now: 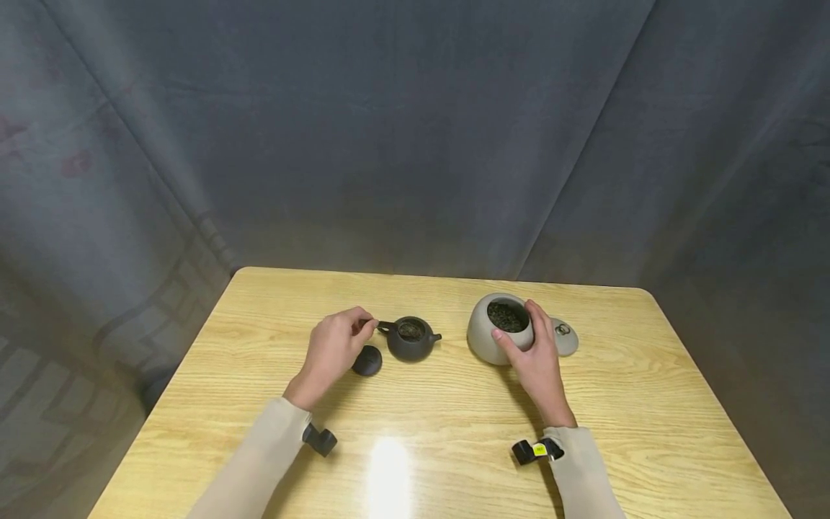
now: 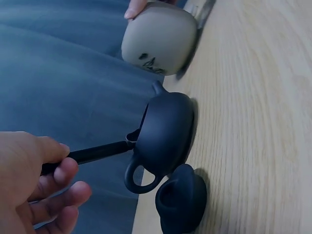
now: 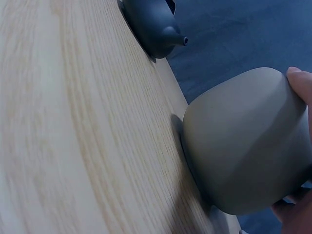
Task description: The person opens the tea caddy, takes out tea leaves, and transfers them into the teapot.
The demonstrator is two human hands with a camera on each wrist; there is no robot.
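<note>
My left hand [image 1: 333, 346] pinches the black handle of a tea scoop [image 2: 100, 152] between thumb and fingers. The scoop's head is at the mouth of a small black teapot [image 1: 410, 351], which has tea leaves [image 1: 411, 331] inside. Beside the pot, below my left hand, lies its round black lid [image 1: 367, 361]. My right hand [image 1: 538, 364] grips the rim and side of a rounded grey tea jar [image 1: 481, 339], its thumb at the near edge of the opening. Dark tea leaves [image 1: 506, 317] show in the jar. The teapot's spout points toward the jar.
A grey jar lid [image 1: 568, 342] with a ring-like knob lies just right of the jar, partly behind my right hand. Everything rests on a light wooden table [image 1: 454, 432]. Grey-blue curtains [image 1: 389, 144] hang behind it and at both sides.
</note>
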